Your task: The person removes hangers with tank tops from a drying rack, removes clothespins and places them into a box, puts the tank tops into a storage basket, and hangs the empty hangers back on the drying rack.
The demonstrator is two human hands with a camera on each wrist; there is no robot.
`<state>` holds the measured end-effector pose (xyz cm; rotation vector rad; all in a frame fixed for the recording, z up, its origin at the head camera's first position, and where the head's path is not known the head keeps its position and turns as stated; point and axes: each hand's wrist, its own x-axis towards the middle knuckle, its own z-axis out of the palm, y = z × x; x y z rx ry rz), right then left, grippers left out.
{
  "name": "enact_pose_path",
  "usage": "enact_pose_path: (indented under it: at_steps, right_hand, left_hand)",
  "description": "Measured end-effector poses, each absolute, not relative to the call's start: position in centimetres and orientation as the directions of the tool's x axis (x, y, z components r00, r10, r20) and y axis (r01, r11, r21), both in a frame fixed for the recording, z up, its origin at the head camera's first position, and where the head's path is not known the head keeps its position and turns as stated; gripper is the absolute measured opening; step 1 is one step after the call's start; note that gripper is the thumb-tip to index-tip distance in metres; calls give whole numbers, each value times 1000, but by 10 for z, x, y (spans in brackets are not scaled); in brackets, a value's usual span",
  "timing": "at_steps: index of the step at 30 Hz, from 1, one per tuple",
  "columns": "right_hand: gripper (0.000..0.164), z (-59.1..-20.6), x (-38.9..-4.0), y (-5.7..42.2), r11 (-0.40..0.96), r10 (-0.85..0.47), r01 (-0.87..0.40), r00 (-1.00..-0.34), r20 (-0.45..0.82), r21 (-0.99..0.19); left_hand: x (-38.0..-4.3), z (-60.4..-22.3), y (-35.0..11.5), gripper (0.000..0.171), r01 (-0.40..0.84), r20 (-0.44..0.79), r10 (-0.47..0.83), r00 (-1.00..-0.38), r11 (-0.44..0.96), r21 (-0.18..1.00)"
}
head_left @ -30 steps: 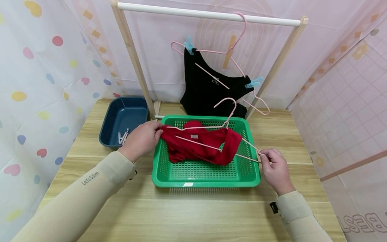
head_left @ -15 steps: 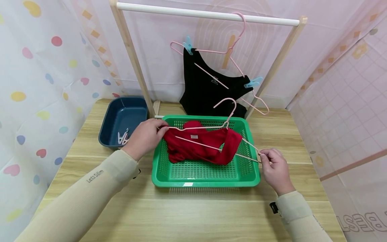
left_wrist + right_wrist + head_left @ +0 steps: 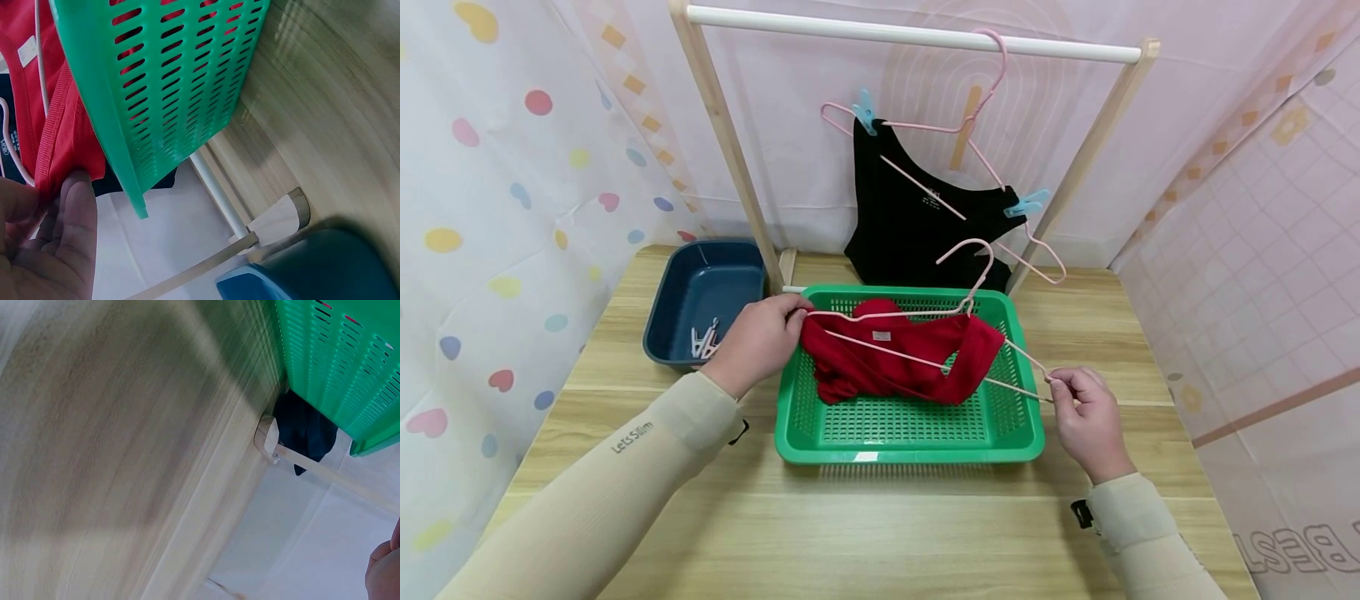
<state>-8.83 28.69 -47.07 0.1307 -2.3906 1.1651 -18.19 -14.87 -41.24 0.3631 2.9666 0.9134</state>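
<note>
Now pinching one side of the red garment (image 3: 887,371) with the left hand (image 3: 756,342), and pinching one end of the pink hanger (image 3: 917,314) with the right hand (image 3: 1092,423)! Holding both over the green basket (image 3: 910,457), on the worktop (image 3: 865,533), near the blue basin (image 3: 707,287).

Left hand (image 3: 756,343) and right hand (image 3: 1088,423) well apart, each in a thumb-and-finger pinch, both forearms (image 3: 591,500) aslant.
</note>
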Motion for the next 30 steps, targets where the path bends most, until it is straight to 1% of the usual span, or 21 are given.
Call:
enact_pose_path:
  at_steps: [5,16,30]
  right_hand:
    - [12,-469,-87,287,633,120,-286,-882,456,-719]
    - [11,-470,-88,287,634,124,-309,-864,488,-708]
    - [11,-467,-86,286,634,136,-295,-868,478,-715]
  left_hand:
    - [-182,-413,-150,28,203,40,220,-975,794,574]
    - [-183,-411,-150,27,179,-24,233,-972,805,566]
    - [-183,-414,-151,25,156,-67,230,-971,818,554]
